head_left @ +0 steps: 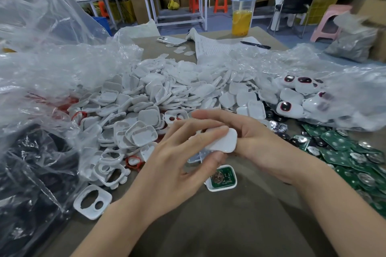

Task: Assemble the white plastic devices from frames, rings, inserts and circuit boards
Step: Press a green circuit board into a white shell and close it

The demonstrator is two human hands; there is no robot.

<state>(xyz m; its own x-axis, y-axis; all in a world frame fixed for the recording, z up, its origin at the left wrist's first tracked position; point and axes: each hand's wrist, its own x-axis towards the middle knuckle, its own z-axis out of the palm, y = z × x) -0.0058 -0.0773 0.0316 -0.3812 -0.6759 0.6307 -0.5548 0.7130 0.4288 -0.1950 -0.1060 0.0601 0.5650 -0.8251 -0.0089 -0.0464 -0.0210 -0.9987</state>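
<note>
White plastic is what both hands are busy with: a small rounded white cover (224,141), held up off the table (229,225) between them. The left hand (177,156) pinches it, thumb underneath and fingers laid across the top. The right hand (265,137) curls its fingers round the cover's right edge, so both hands grip the same piece. The cover is tilted, right end raised, with a smooth face showing.

What the coming move turns on, I'd judge, is the open shell (221,189) lying flat on the table just below the hands, on the person's side of them. A green circuit board (226,175) and a round silver cell (216,178) are seated in it. The shell sits almost straight under the left thumb, nearer that hand than the right, and apart from the cover — no contact yet. Its slightly longer side runs left to right while the held cover is slanted, so the cover would likely need levelling and squaring to the shell before it is pressed down.

Around them there is a heap of white shells (156,98) beyond the hands and a loose frame (102,194) with two openings off to the left. Green boards (344,152) are scattered to the right, and crinkled clear bags (52,69) lie on both sides.
</note>
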